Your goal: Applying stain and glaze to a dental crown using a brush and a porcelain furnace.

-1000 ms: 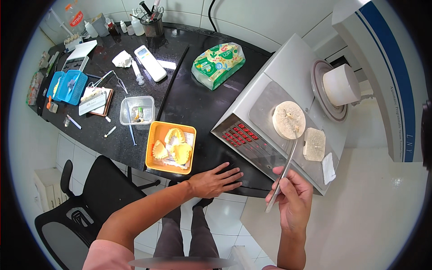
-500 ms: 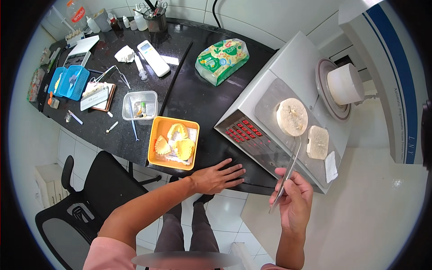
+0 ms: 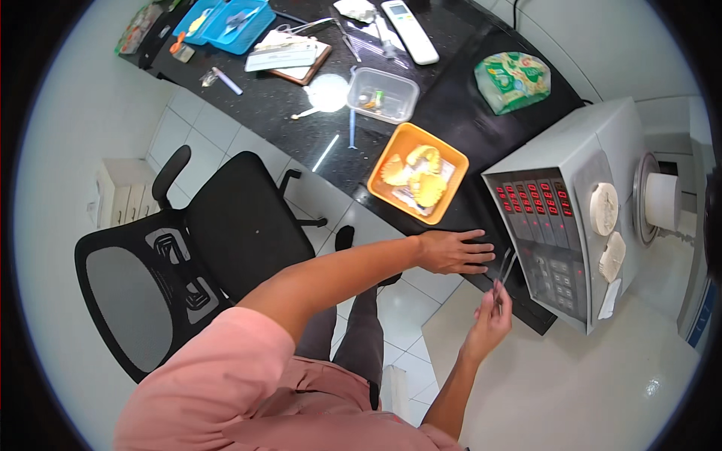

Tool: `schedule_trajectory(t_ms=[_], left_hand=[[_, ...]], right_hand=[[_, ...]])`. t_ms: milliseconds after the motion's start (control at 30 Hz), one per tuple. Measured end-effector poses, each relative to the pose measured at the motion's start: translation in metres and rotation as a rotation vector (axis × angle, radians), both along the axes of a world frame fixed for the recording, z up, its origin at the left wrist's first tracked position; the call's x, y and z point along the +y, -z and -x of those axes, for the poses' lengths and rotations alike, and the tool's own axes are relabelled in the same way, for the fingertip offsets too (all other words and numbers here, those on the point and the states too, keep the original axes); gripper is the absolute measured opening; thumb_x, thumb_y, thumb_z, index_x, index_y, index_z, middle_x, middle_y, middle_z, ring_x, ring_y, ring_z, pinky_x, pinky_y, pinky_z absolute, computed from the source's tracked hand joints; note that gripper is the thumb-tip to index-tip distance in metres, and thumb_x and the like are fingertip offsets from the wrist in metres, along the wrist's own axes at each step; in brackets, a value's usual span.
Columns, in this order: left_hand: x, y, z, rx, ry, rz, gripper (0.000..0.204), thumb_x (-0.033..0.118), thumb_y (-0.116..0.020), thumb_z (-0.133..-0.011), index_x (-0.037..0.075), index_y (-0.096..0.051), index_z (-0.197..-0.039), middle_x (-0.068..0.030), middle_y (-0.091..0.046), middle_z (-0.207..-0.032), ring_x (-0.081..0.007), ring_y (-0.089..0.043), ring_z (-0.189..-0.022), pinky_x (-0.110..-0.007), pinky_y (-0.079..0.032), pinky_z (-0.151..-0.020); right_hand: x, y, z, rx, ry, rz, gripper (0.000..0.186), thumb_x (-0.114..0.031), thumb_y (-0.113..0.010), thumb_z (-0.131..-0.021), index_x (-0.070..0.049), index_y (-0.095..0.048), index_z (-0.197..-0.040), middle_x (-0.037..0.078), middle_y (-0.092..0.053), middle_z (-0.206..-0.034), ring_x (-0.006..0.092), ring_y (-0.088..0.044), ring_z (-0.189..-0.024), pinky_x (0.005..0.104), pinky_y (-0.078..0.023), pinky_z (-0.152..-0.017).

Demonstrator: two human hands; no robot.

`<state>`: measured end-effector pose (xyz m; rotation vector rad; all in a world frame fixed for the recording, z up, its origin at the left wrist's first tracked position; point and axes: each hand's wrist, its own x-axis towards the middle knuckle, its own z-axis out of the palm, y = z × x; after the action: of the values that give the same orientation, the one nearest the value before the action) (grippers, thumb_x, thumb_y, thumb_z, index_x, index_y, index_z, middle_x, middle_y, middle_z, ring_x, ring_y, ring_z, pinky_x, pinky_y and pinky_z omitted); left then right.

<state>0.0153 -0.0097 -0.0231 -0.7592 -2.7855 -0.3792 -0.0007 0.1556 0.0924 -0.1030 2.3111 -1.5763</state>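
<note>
My left hand (image 3: pixel 456 252) rests on the black counter with its fingers spread, just right of an orange tray (image 3: pixel 378 188). Yellow dental casts (image 3: pixel 427 188) lie in that tray. In my right hand (image 3: pixel 489 322) I hold metal tweezers (image 3: pixel 508 264), tips pointing away from me over the counter's front edge. To the right of them stands a white furnace (image 3: pixel 553 158) with red lit digits on its panel. A round cream disc (image 3: pixel 604 209), a flat cream firing tray (image 3: pixel 612 256) and a folded white pad (image 3: pixel 610 298) lie on its top.
A clear plastic box (image 3: pixel 383 94) and a green package (image 3: pixel 514 81) are farther back. A white handheld device (image 3: pixel 410 34), blue case (image 3: pixel 233 28) and small tools occupy the far left. Left of me stands a black chair (image 3: pixel 248 214). A white cylinder (image 3: pixel 662 201) sits behind the furnace top.
The view has swung left, so the counter and furnace appear shifted. My right hand has drawn the tweezers away from the round disc to beside the furnace's front. My left hand still lies on the counter.
</note>
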Motion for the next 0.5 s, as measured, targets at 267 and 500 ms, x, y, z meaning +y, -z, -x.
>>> schedule_trajectory(t_ms=[267, 500], left_hand=[[0.029, -0.012, -0.148, -0.213, -0.308, -0.412, 0.064, 0.006, -0.055, -0.077, 0.009, -0.036, -0.138, -0.018, -0.029, -0.146, -0.031, -0.026, -0.137, -0.047, -0.018, -0.113], [-0.033, 0.018, -0.392, -0.671, -1.112, -0.426, 0.066, 0.005, -0.064, -0.066, 0.005, -0.044, -0.128, -0.0212, -0.038, -0.134, -0.038, -0.039, -0.122, -0.051, -0.034, -0.096]], right_hand=[[-0.052, 0.06, 0.015, 0.509, -0.263, -0.333, 0.024, -0.01, -0.052, -0.092, 0.001, -0.062, -0.111, 0.01, -0.058, -0.097, 0.0194, -0.058, -0.08, 0.0297, -0.047, -0.065], [-0.068, 0.091, 0.021, 0.683, -0.281, -0.488, 0.022, -0.007, -0.057, -0.087, 0.0, -0.061, -0.107, 0.013, -0.057, -0.096, 0.0284, -0.057, -0.087, 0.0365, -0.048, -0.074]])
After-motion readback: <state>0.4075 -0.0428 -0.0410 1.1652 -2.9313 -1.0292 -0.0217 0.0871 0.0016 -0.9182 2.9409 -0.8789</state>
